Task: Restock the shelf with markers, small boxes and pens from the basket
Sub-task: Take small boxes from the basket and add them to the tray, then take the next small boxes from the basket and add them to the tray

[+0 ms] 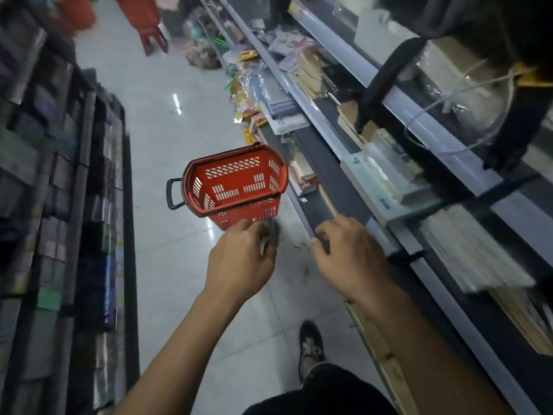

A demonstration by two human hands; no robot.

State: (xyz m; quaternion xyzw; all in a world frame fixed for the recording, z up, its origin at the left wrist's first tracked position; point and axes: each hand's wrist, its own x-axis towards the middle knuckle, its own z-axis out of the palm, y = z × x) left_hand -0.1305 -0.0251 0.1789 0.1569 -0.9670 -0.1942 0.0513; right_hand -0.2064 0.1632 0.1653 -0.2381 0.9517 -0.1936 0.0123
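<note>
A red perforated plastic shopping basket (236, 187) with a black rim and a black side handle is sitting on the pale glossy tiled floor (167, 163) in the middle of the frame, just left of the long grey metal shelf unit (326, 163) that is running diagonally from the top centre down to the lower right. As far as its inside is showing, the basket is looking bare, with only the slotted walls and bottom visible.

The person's left hand (241, 259) is reaching forward just below the basket's near end, its fingers curling round something small and grey that is too blurred to name. The right hand (347, 250) is lying to the right of it, close to the front edge of the lowest shelf; its fingers are bent, and whether they are touching that edge or holding anything I cannot tell.

Stacks of paper goods and flat white packs (469, 253) are filling the shelves at the right of the frame, with colourful packets (248, 85) crowding the boards further up the aisle. Dark rows of boxed goods (59, 205) are lining the left side of the frame. A dark shoe (311, 348) is standing on the floor at the lower centre, and a red plastic stool (149, 28) is showing at the top, left of centre.
</note>
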